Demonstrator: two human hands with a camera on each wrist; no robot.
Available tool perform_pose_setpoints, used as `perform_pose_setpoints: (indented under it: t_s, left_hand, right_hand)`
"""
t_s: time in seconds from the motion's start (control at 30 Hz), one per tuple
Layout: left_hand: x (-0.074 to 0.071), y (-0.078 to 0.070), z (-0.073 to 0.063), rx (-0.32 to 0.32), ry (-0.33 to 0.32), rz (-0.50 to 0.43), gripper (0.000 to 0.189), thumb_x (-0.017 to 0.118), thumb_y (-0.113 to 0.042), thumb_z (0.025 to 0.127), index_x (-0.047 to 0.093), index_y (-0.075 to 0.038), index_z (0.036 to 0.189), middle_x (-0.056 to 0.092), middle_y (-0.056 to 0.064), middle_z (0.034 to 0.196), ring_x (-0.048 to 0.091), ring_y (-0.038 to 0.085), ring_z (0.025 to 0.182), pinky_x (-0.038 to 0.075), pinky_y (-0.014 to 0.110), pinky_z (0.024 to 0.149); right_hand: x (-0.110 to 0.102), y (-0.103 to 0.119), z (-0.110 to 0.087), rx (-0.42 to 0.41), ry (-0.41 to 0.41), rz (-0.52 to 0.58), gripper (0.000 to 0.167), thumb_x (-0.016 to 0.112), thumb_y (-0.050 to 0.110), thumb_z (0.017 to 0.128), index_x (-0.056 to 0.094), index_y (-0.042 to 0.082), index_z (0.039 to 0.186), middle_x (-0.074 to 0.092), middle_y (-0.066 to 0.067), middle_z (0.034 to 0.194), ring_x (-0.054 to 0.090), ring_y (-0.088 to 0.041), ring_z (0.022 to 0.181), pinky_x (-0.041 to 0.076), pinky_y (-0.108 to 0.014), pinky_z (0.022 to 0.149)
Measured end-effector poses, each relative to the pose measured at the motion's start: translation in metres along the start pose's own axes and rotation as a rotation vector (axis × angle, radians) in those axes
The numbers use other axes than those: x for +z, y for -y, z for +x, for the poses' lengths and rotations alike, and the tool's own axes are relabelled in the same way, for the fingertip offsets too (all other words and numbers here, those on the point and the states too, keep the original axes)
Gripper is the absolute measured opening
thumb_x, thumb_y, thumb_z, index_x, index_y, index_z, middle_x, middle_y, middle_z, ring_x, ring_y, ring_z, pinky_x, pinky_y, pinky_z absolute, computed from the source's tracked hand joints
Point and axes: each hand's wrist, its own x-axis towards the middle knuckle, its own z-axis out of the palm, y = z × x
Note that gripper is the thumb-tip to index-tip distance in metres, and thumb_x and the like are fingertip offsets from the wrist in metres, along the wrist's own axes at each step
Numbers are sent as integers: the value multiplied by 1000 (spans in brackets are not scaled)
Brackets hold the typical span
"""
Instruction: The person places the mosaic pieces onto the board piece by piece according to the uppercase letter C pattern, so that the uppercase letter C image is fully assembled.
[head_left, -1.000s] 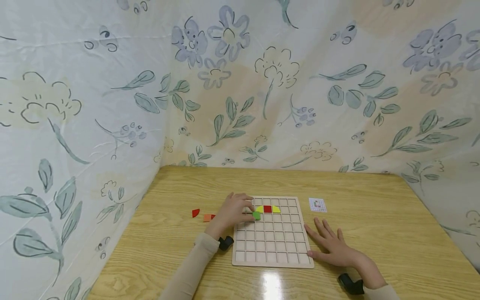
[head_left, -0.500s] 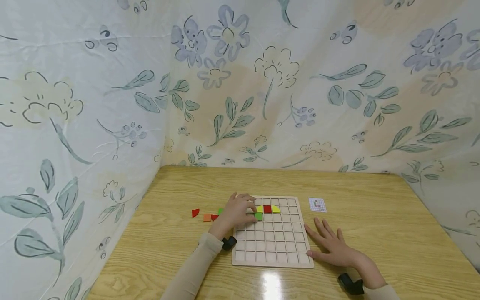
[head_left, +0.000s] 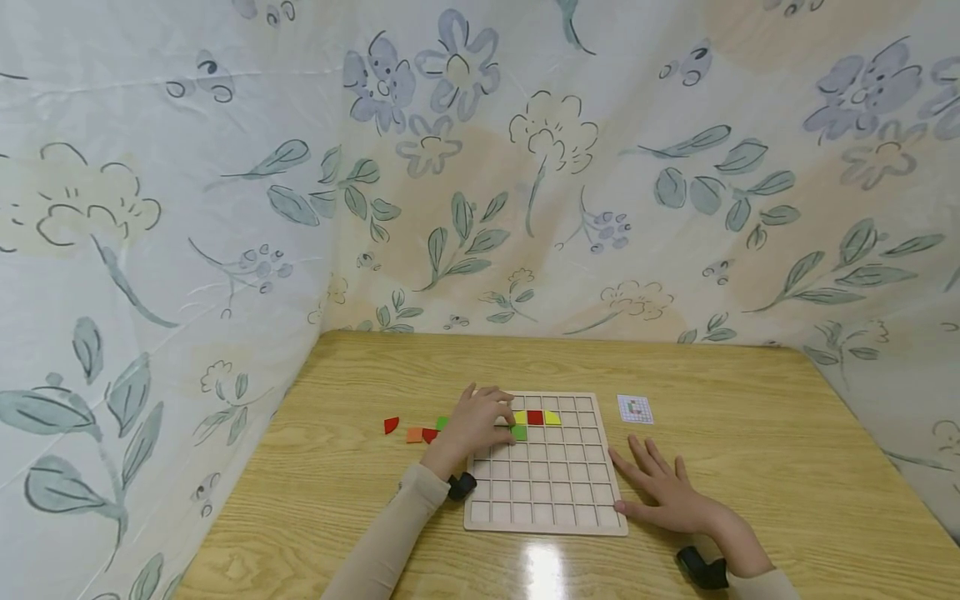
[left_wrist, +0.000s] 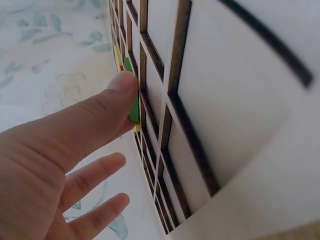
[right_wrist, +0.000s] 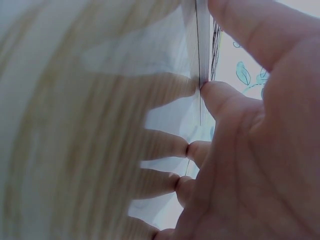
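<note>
My left hand (head_left: 474,421) reaches over the upper left of a pale wooden grid board (head_left: 551,492). Between thumb and forefinger it pinches a green square tile (head_left: 519,433), low over the second row of cells; the left wrist view shows the tile (left_wrist: 134,110) at the thumb tip, its other fingers spread. Just behind it, a red square tile (head_left: 535,417) sits between a yellow rounded tile (head_left: 552,418) and another yellow one partly hidden by the fingers. With fingers spread, my right hand (head_left: 663,496) rests on the table, thumb and forefinger touching the board's right edge.
Left of the board lie a red quarter-circle tile (head_left: 391,426), an orange square tile (head_left: 414,435), another red tile (head_left: 429,435) and a green tile (head_left: 442,423), partly behind my left hand. A small printed grid card (head_left: 635,409) lies beyond my right hand. Floral cloth (head_left: 480,208) surrounds the table.
My left hand has shifted slightly right with the green tile, bringing it below the yellow and red row. A loose green tile has come into sight behind the hand. The right hand stays put.
</note>
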Motion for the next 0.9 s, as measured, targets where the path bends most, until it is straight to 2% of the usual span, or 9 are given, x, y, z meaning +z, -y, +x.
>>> perform_pose_setpoints:
  t_s: [0.47,0.6,0.73,0.9]
  left_hand:
    - [4,2,0,-38,11,-87,22,74,-44,74,72,-29,90,58,-4,128,41,25,130,23,57,108]
    - [3,4,0,-38,24,-133,22,73,-41,75,73,-28,93,57,-3,128,43,21,128,23,57,108]
    - [4,10,-2,-16,4,-177,21,72,-39,78,73,-27,95,58,-2,128,48,17,123,25,59,106]
    - [-3,16,-7,-44,-5,-252,21,70,-35,82,72,-23,99,58,1,128,50,19,122,29,54,106]
  right_hand:
    - [1,-1,0,6,-2,-10,71,61,35,87,29,10,146,2,-30,151,-6,-57,133,-14,-76,92]
    - [0,-1,1,11,5,-2,71,61,35,88,29,10,146,1,-30,151,-7,-56,133,-15,-75,92]
    - [-1,-2,1,14,8,0,71,61,35,88,29,10,146,1,-29,151,-8,-56,133,-15,-75,92]
    - [-2,-4,2,16,7,-11,71,61,36,87,30,10,145,2,-29,151,-7,-55,134,-14,-76,92]
